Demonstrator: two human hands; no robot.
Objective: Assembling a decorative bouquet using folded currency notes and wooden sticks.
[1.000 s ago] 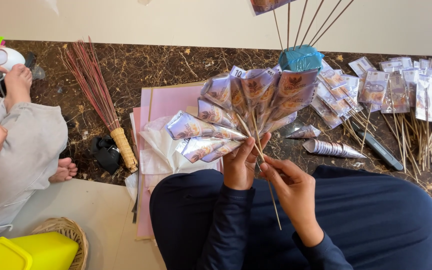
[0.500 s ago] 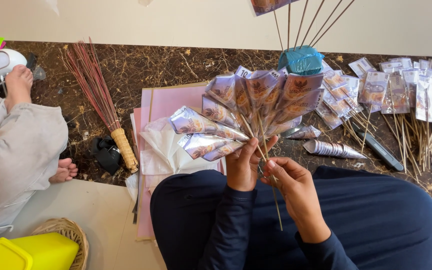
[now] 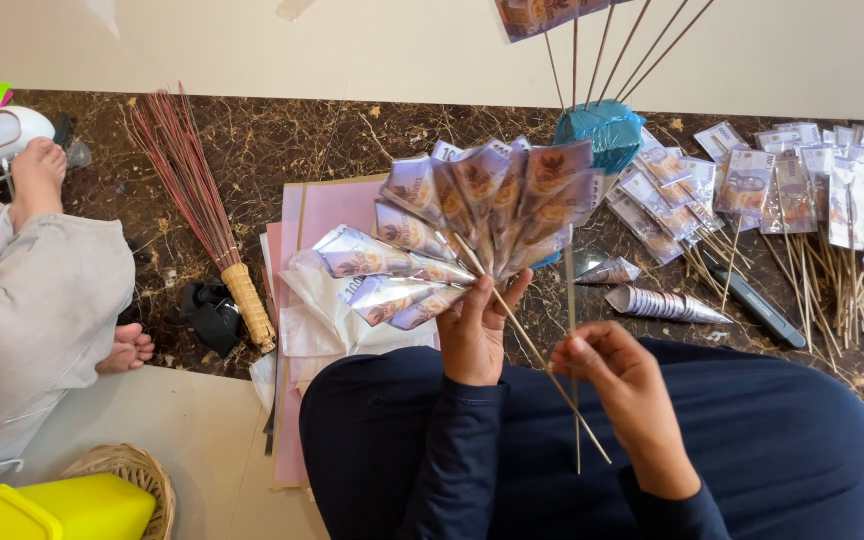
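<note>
Two hands at work: left hand [image 3: 474, 335] clamped on fan of folded notes [image 3: 472, 225], centre, above lap; right hand [image 3: 612, 370] pinching loose stick [image 3: 573, 390]. Risk: grip slackening, fan splaying or dropping. Room tight: note piles [image 3: 802, 185] right, broom [image 3: 202, 215] left, wall far.

Purple-grey notes [image 3: 472, 215] are seen fanned over a brown marbled floor [image 3: 352, 140], beside pink sheets [image 3: 337, 205], a teal block [image 3: 607, 130] and a red-bristled broom [image 3: 187, 180].
</note>
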